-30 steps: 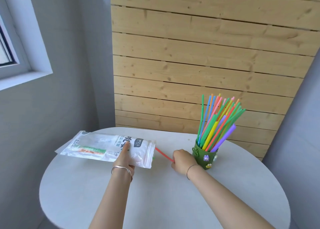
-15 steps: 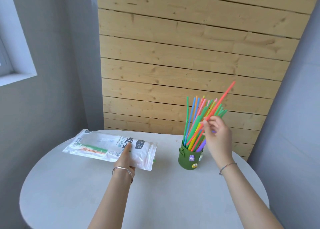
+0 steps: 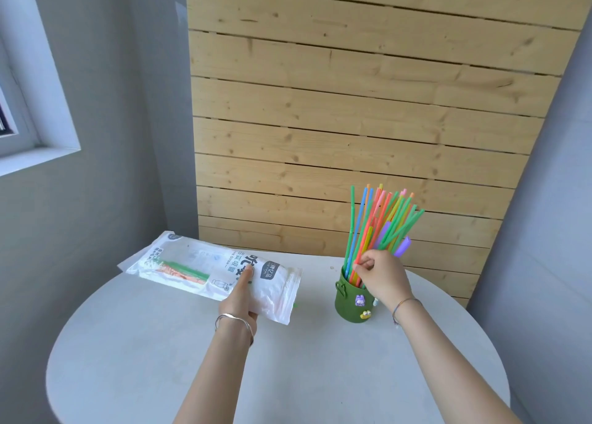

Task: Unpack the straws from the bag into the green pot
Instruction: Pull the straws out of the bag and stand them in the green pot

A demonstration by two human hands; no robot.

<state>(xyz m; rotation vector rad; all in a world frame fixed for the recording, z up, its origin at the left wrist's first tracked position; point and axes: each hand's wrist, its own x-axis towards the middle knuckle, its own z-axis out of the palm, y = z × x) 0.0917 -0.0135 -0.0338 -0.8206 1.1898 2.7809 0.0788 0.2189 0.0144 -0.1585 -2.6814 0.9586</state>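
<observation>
A white printed plastic bag [image 3: 198, 268] lies flat on the round table, with a few green and orange straws [image 3: 182, 271] still showing inside near its left end. My left hand [image 3: 240, 298] presses down on the bag's right part, index finger stretched along it. The green pot [image 3: 350, 302], decorated with small figures, stands to the right and holds several coloured straws [image 3: 381, 225] upright. My right hand [image 3: 381, 274] is at the pot's rim, fingers pinched on an orange straw standing in the pot.
The round white table [image 3: 288, 375] ends close to a wooden slat wall [image 3: 352, 135] behind the pot. Grey walls stand left and right, with a window sill [image 3: 38, 157] at upper left. A small green bit [image 3: 294, 305] lies by the bag's open end.
My right hand pulled an orange straw out of the bag, lifted it over the pot, and has lowered it in among the others. My left hand stayed on the bag.
</observation>
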